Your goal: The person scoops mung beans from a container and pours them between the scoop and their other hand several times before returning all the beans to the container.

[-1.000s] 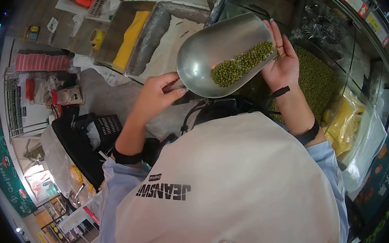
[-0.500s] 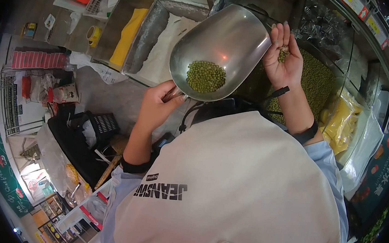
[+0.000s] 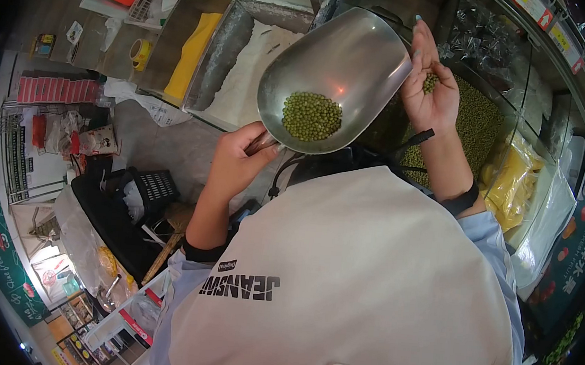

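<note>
My left hand [image 3: 243, 154] is closed round the handle of a large metal scoop [image 3: 365, 71]. A heap of green beans [image 3: 311, 116] lies in the scoop, toward its handle end. Beside the scoop's open end is my right hand [image 3: 434, 90], palm up, with its fingers partly curled and a few green beans [image 3: 430, 82] in it. Behind and below that hand is a bin of green beans [image 3: 477, 122], partly hidden by the hand and forearm.
Left of the scoop are bins with white powder [image 3: 246, 74] and a yellow sheet or grain [image 3: 193, 56]. Yellow plastic bags [image 3: 516, 181] lie at the right. A black basket [image 3: 156, 191] stands lower left. Glass panels edge the right bins.
The scoop has shifted slightly to the right. My right hand has moved a little to the right, and its fingers are extended differently, with the beans still in the palm.
</note>
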A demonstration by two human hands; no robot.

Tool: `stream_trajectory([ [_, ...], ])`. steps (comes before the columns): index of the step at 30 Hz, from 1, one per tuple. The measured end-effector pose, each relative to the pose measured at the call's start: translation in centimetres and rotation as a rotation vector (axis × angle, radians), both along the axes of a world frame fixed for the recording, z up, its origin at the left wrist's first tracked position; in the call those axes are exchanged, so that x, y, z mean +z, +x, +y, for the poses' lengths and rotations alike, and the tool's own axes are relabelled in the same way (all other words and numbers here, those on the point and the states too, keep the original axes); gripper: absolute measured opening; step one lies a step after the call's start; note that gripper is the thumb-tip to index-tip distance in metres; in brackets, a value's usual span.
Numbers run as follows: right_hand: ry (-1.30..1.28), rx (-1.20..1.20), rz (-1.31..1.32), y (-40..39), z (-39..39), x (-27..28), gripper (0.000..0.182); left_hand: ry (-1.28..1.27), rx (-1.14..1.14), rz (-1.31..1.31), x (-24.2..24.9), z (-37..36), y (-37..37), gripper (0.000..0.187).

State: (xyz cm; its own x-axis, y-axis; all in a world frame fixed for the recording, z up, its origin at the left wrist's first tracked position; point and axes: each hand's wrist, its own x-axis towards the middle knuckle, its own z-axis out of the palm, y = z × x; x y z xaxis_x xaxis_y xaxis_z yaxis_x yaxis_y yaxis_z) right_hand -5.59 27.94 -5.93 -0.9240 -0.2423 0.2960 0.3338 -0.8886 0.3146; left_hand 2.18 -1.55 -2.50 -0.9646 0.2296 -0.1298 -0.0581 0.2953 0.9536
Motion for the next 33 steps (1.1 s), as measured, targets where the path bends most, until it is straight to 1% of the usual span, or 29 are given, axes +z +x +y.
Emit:
stream_trajectory([
  [2, -0.048, 0.055, 0.094, -0.3, 0.3, -0.7, 0.052, -0.021, -0.012, 0.002, 0.0, -0.1, 0.0, 0.027],
  [5, -0.002, 0.01, 0.065, -0.5, 0.4, -1.2, 0.05, -0.055, -0.018, 0.008, 0.4, 0.0, 0.0, 0.026],
  [8, 0.068, -0.079, -0.057, -0.2, -0.1, -0.4, 0.048, -0.08, -0.008, 0.009, 1.4, 0.5, 0.1, 0.025],
  [10, 0.089, -0.097, -0.084, -0.2, -0.4, -0.1, 0.048, -0.118, -0.001, 0.008, 1.8, 0.7, 0.2, 0.026],
  [11, 0.1, -0.104, -0.098, -0.2, -0.6, 0.0, 0.048, -0.181, -0.009, 0.039, 2.2, 0.9, 0.2, 0.027],
  [14, 0.224, -0.098, 0.011, 0.0, -1.0, 0.4, 0.051, -0.397, -0.032, 0.118, 4.1, 1.7, 0.0, 0.029],
  [16, 0.246, -0.082, -0.026, 0.0, -1.1, 0.7, 0.053, -0.577, -0.05, 0.158, 5.3, 2.2, -0.2, 0.028],
  [19, 0.301, -0.082, -0.034, 0.2, -1.2, 1.0, 0.055, -0.654, -0.029, 0.177, 5.7, 2.3, -0.3, 0.026],
  [23, 0.378, -0.098, -0.067, 0.3, -1.2, 1.1, 0.055, -0.673, -0.043, 0.202, 6.1, 2.4, -0.5, 0.027],
  [26, 0.286, -0.045, -0.074, 0.2, -1.2, 0.6, 0.056, -0.686, -0.051, 0.202, 6.2, 2.5, -0.7, 0.027],
  [29, 0.314, -0.045, -0.136, 0.4, -1.2, 0.7, 0.058, -0.675, -0.044, 0.199, 6.1, 2.4, -0.6, 0.026],
  [33, 0.536, -0.124, -0.143, 0.7, -1.5, 1.9, 0.061, -0.667, -0.046, 0.186, 5.8, 1.9, -0.5, 0.025],
])
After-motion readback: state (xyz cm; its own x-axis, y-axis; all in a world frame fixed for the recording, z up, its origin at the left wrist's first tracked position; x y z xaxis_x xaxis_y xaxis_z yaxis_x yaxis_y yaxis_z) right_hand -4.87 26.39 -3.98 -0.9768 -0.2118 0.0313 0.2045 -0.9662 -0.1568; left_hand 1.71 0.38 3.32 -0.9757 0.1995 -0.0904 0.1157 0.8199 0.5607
